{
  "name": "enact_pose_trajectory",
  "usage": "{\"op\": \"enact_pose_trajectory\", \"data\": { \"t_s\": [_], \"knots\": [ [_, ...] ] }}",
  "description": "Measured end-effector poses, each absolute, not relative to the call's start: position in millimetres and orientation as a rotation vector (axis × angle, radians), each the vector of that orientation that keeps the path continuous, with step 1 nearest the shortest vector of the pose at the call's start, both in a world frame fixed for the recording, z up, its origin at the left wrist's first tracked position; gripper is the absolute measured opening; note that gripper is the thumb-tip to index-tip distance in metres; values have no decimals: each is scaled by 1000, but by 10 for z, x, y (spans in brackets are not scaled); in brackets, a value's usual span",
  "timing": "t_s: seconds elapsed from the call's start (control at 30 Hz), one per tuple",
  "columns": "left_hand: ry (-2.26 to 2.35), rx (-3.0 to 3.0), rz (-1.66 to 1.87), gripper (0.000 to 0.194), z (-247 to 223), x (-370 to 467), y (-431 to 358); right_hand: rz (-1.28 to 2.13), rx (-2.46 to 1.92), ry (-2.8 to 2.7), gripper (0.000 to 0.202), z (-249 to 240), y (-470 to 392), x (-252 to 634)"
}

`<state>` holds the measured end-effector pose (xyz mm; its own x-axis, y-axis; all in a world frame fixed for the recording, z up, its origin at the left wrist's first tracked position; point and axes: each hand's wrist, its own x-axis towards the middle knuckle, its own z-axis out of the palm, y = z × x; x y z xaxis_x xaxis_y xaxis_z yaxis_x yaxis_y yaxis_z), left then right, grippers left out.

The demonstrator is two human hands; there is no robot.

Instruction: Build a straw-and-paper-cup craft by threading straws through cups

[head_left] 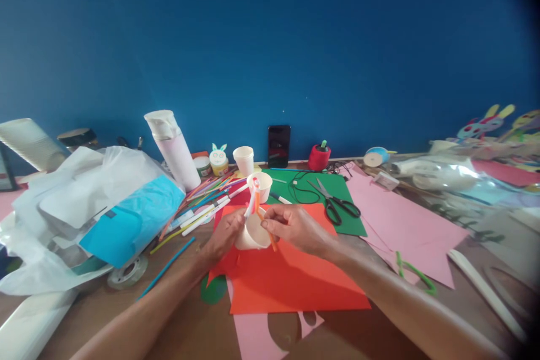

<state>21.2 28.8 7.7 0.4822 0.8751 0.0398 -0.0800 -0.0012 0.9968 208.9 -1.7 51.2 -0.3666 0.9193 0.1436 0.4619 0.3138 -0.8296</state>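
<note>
A white paper cup point(254, 234) is tilted over the orange-red paper sheet point(295, 284). My left hand point(225, 236) is closed on its left side. A thin white piece with a reddish-pink tip point(252, 199) rises near that hand's fingertips. My right hand point(293, 228) pinches a bent orange strip that looks like a pipe cleaner point(259, 203), which crosses the cup's right side and hangs below the fingers. Just behind stands another white cup point(264, 185). Exactly how the strip meets the cup cannot be made out.
Black-handled scissors point(333, 202) lie on green paper point(356, 225), beside pink sheets point(405, 225). Markers and coloured sticks point(206, 216) spread to the left, near a tape roll point(127, 273) and a plastic bag point(97, 208). A phone point(279, 146) leans against the blue wall.
</note>
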Motion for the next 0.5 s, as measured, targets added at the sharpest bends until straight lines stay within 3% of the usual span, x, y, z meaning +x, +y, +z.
{"op": "enact_pose_trajectory", "data": {
  "t_s": [0.5],
  "knots": [
    [722, 1530, 932, 50, 173, 164, 184, 723, -1135, -2023, 17, 726, -248, 2001]
  ]
}}
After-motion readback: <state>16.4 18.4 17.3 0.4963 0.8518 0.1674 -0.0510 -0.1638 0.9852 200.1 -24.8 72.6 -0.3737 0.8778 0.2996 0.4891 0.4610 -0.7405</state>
